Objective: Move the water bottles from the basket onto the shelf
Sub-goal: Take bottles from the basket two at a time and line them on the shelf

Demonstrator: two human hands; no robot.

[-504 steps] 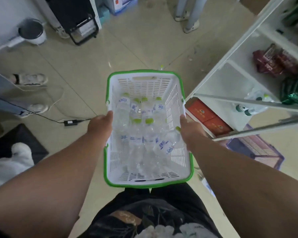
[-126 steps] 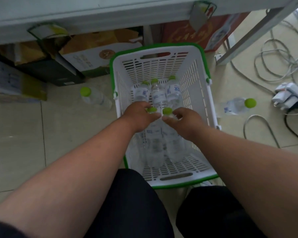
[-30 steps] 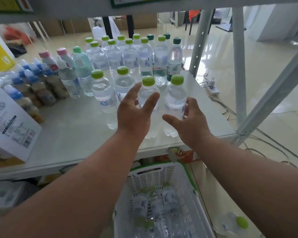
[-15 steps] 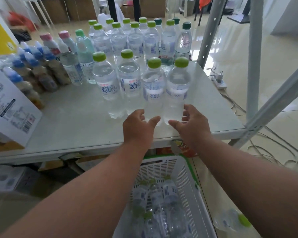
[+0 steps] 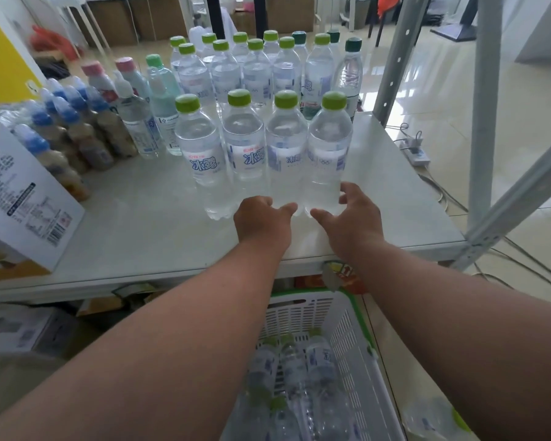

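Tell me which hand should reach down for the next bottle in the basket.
Either, slightly the right hand: the white green-rimmed plastic basket sits more under that arm. The left hand is equally free; both are open at the shelf edge.

A white printed carton (image 5: 19, 198) lies tilted far to the left of the hands. Beyond it, brown drinks with blue caps (image 5: 74, 128) crowd together, with two pink-capped bottles (image 5: 109, 78) behind them. A dark-green-capped bottle (image 5: 349, 71) stands upright ahead and slightly right. Past the right hand, a white power strip (image 5: 415, 151) and cables (image 5: 522, 256) lie on glossy floor tiles (image 5: 442, 90). A blurred object, possibly a loose bottle (image 5: 436, 418), lies on the floor near the right forearm.
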